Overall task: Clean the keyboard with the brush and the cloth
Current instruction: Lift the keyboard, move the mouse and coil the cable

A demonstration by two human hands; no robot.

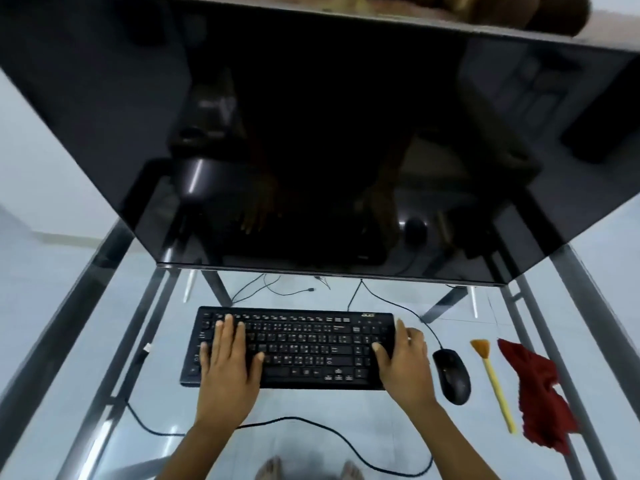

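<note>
A black keyboard [304,344] lies on a glass desk [381,417]. My left hand [230,368] rests flat on its left keys, fingers straight. My right hand [403,362] lies over the keyboard's right end, thumb on the keys and fingers along the right edge. To the right lie a yellow-handled brush [495,382] with orange bristles and a crumpled red cloth [536,396], both untouched.
A black mouse [452,375] sits between the keyboard and the brush, its cable running back. A large dark monitor [311,133] looms over the far half of the desk. Cables trail on the floor under the glass, and metal frame bars run along both sides.
</note>
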